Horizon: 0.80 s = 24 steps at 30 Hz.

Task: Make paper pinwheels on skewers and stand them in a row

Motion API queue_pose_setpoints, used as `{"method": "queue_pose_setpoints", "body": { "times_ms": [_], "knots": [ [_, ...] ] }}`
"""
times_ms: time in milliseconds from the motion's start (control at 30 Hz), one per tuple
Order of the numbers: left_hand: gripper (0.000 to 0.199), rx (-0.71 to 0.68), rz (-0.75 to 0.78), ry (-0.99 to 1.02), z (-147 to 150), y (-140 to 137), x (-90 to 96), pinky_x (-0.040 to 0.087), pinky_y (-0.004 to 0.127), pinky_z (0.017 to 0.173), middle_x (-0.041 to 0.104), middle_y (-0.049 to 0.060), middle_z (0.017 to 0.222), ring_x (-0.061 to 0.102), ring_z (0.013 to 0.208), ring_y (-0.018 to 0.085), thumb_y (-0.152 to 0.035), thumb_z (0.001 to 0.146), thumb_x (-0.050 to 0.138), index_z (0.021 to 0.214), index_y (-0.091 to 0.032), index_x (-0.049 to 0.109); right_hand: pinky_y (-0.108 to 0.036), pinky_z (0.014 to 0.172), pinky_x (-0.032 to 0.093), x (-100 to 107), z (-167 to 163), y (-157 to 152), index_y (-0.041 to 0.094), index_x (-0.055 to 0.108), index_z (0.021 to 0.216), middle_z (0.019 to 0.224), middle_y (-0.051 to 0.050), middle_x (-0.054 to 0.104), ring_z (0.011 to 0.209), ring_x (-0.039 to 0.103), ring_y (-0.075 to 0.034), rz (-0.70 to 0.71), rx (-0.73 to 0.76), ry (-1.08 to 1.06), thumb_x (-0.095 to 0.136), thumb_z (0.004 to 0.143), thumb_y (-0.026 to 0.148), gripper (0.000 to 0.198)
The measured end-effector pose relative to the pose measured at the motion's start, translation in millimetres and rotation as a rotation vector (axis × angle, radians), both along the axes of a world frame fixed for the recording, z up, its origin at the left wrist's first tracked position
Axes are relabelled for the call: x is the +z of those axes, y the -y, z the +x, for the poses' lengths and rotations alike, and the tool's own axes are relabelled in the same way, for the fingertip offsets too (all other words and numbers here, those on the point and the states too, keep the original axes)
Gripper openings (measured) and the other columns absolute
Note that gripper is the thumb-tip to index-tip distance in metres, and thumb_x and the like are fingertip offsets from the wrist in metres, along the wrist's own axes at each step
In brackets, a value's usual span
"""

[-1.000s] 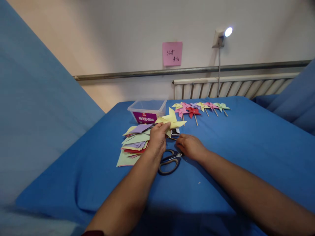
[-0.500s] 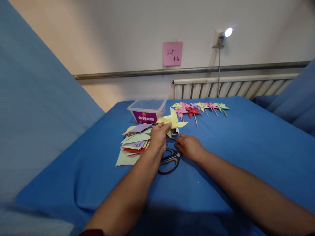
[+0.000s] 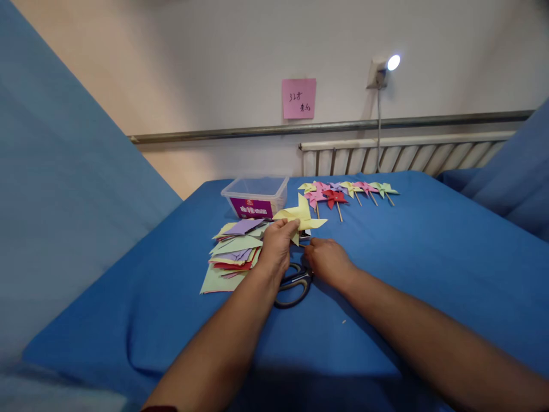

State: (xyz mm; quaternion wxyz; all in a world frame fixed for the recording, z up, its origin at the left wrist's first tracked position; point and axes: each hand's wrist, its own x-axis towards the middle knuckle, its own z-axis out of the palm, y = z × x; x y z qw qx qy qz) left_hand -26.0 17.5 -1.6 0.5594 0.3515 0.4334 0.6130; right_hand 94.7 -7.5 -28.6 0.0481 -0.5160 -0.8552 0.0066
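Note:
A yellow paper pinwheel (image 3: 303,213) is pinched in my left hand (image 3: 277,246), thumb on top near its centre and its vanes spread out. My right hand (image 3: 328,260) is closed just to the right, low over the table. Its fingertips are on a thin stick (image 3: 302,245) that reaches toward the pinwheel; most of the stick is hidden. Below the hands lie dark-handled scissors (image 3: 295,283), their blades covered by my right hand. Coloured paper sheets (image 3: 234,246) are piled to the left of my left hand, in purple, green, yellow and red.
Behind the pile stands a clear plastic box (image 3: 255,191) with a purple label. Several pinwheels on sticks, among them a red pinwheel (image 3: 334,198), lie at the back of the blue-covered table (image 3: 407,257). A radiator (image 3: 403,154) is behind the table. Blue curtains (image 3: 77,171) hang on both sides.
The view has tilted up slightly, so everything appears a little lower. My left hand still grips the yellow pinwheel, and my right hand stays at the stick with only a small shift.

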Motion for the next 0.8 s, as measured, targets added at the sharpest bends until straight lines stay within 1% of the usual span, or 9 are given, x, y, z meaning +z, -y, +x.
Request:
{"method": "queue_pose_setpoints", "body": {
  "times_ms": [100, 167, 267, 367, 533, 700, 800],
  "knots": [
    [0.020, -0.001, -0.007, -0.004, -0.2, -0.7, -1.7, 0.039, 0.022, 0.054, 0.061, 0.000, 0.060, 0.052, 0.053, 0.009, -0.024, 0.056, 0.077, 0.065, -0.013, 0.063, -0.032, 0.077, 0.041, 0.3, -2.2, -0.9, 0.019, 0.063, 0.102, 0.100, -0.010, 0.064, 0.086, 0.061, -0.021, 0.005, -0.014, -0.024, 0.040, 0.091, 0.021, 0.026],
    [0.019, 0.001, -0.011, -0.002, -0.1, -0.4, -1.8, 0.039, 0.022, 0.054, 0.060, -0.001, 0.059, 0.052, 0.052, 0.009, -0.023, 0.056, 0.077, 0.064, -0.013, 0.063, -0.031, 0.077, 0.041, 0.5, -1.9, -1.9, 0.020, 0.062, 0.103, 0.101, -0.009, 0.063, 0.087, 0.061, -0.020, -0.010, -0.016, -0.043, 0.040, 0.091, 0.021, 0.025],
    [0.019, 0.003, -0.005, -0.008, 0.0, 0.8, -0.5, 0.039, 0.022, 0.053, 0.060, -0.001, 0.059, 0.051, 0.051, 0.009, -0.024, 0.056, 0.077, 0.064, -0.013, 0.063, -0.031, 0.077, 0.041, 0.9, 0.5, -3.0, 0.020, 0.064, 0.098, 0.098, -0.009, 0.064, 0.086, 0.061, -0.020, -0.025, 0.002, -0.054, 0.039, 0.092, 0.022, 0.025],
    [0.020, 0.007, -0.006, -0.002, 0.5, 1.3, 1.3, 0.038, 0.022, 0.053, 0.060, 0.000, 0.058, 0.051, 0.051, 0.009, -0.024, 0.055, 0.077, 0.064, -0.013, 0.063, -0.032, 0.078, 0.041, 1.8, 2.6, -2.7, 0.019, 0.065, 0.095, 0.096, -0.009, 0.065, 0.086, 0.062, -0.020, -0.007, 0.020, -0.052, 0.039, 0.092, 0.022, 0.026],
    [0.021, 0.012, -0.016, 0.020, 1.4, 0.1, 2.0, 0.039, 0.022, 0.051, 0.060, 0.000, 0.057, 0.051, 0.049, 0.009, -0.023, 0.053, 0.078, 0.063, -0.013, 0.062, -0.033, 0.078, 0.042, 3.8, 1.5, -0.3, 0.018, 0.066, 0.095, 0.097, -0.009, 0.066, 0.087, 0.062, -0.022, 0.000, 0.016, -0.063, 0.043, 0.091, 0.028, 0.025],
    [0.020, 0.009, -0.019, 0.007, 1.5, -0.3, 0.8, 0.040, 0.023, 0.052, 0.062, 0.000, 0.059, 0.052, 0.051, 0.010, -0.023, 0.054, 0.077, 0.065, -0.012, 0.063, -0.034, 0.076, 0.042, 4.1, -2.7, 0.5, 0.016, 0.065, 0.096, 0.097, -0.013, 0.066, 0.086, 0.063, -0.024, 0.016, -0.019, -0.049, 0.040, 0.091, 0.024, 0.027],
    [0.021, 0.014, -0.022, 0.007, 1.5, 0.0, 0.9, 0.039, 0.023, 0.052, 0.061, 0.000, 0.058, 0.052, 0.050, 0.010, -0.023, 0.054, 0.077, 0.065, -0.012, 0.063, -0.034, 0.075, 0.043, 3.5, -3.7, 0.3, 0.015, 0.065, 0.095, 0.097, -0.013, 0.066, 0.086, 0.063, -0.025, 0.018, -0.034, -0.048, 0.039, 0.091, 0.024, 0.028]
  ]
}}
